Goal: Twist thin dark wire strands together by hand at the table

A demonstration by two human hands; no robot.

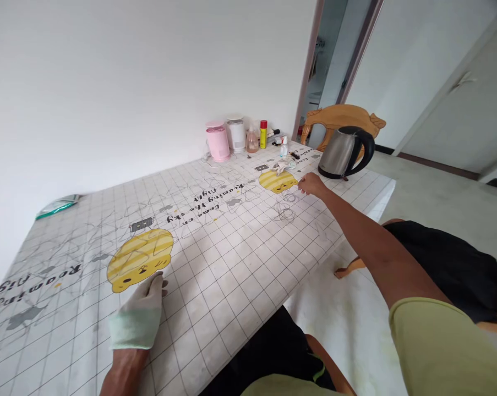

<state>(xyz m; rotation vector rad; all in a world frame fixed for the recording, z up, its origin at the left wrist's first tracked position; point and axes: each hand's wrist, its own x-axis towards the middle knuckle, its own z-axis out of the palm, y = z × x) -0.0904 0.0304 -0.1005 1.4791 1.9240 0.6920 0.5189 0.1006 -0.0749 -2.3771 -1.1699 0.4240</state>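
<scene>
My left hand (147,300), in a white and mint-green glove, rests on the checked tablecloth (231,269) at the lower edge of a printed yellow bear. What its partly hidden fingers hold, if anything, cannot be made out. My bare right hand (310,184) reaches far across the table beside a second yellow bear print, its fingers drawn together at a thin dark strand or line too small to name. A crumpled white glove (284,166) lies just beyond it. Thin tangled dark strands (287,213) lie on the cloth near the right hand.
A steel kettle (341,153) stands at the table's right end, before a wooden chair (343,116). Against the wall are a pink container (218,143), a white one (236,135), a yellow can (263,136) and small bottles. A green-edged packet (58,207) lies at the far left.
</scene>
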